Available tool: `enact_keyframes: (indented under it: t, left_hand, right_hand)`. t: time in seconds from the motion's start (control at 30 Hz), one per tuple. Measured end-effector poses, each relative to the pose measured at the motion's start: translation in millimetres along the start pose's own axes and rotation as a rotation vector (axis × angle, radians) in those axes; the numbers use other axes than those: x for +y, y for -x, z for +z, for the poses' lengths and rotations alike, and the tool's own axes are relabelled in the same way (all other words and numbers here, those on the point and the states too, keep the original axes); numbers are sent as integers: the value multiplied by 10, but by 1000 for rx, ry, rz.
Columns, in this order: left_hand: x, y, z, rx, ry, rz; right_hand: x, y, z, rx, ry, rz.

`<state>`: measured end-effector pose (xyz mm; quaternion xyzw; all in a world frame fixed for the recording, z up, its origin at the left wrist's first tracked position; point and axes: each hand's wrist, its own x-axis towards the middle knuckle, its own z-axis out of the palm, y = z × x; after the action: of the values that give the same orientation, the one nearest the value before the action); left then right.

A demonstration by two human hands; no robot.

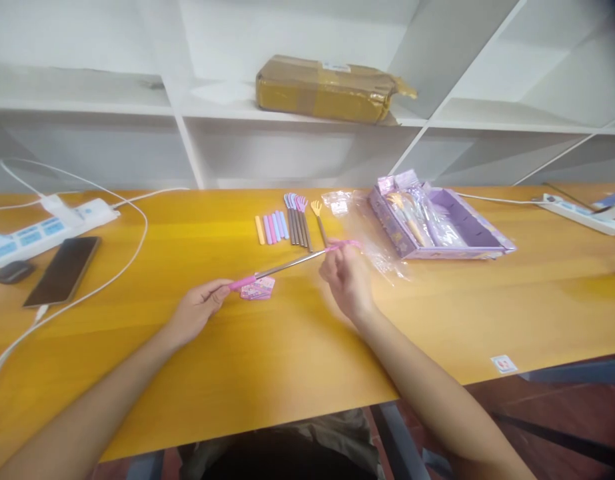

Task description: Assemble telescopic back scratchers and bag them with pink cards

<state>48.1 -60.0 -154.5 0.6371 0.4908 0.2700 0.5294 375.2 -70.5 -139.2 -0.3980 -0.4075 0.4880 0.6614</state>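
Observation:
A pink back scratcher (292, 265) with a metal rod is stretched between my hands above the table. My left hand (200, 308) is closed on its pink handle. The fingers of my right hand (348, 279) are closed around the other end, just below the pink claw head. Under the rod lie small pink printed cards (258, 287). Beyond it, several loose handle sleeves (272, 228) in yellow, pink and blue lie in a row. Beside them are several claw-headed rods (299, 223) in blue and pink, and one yellow-clawed rod (319, 217) partly behind my right hand.
A purple open box (467, 252) holds back scratchers in clear bags; clear plastic bags (360, 217) lie beside it. At left are a phone (62, 272), a power strip (52, 230) and looping white cables. A taped cardboard parcel (327, 90) rests on the shelf behind.

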Motion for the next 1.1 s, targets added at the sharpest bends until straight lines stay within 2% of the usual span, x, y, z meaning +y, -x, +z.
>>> enact_keyframes:
  t: [0.1,0.27,0.33,0.6,0.77,0.97,1.1]
  left_hand:
    - [30,-16,-38,73,-62,5]
    - [47,-21,-60,48,-60,-23]
    - [58,-6,-56,73,-71,-3]
    - [94,60,-59,195,-215,127]
    - [132,96,-34,208,-267,202]
    - [151,80,-53,158,-157,126]
    - [140,62,-43,133,-148,98]
  right_hand:
    - [-47,-110,-105,42,-7,-10]
    - [27,-135,-174,115,200,25]
    - [66,-116,-172,122,231,50]
    - [98,-23,-113,29,295,33]
    - [31,-37,-134,43,307,10]
    - [-37,-106,-250,-56,359,23]
    - [-44,-92,-258,-50,401,-2]
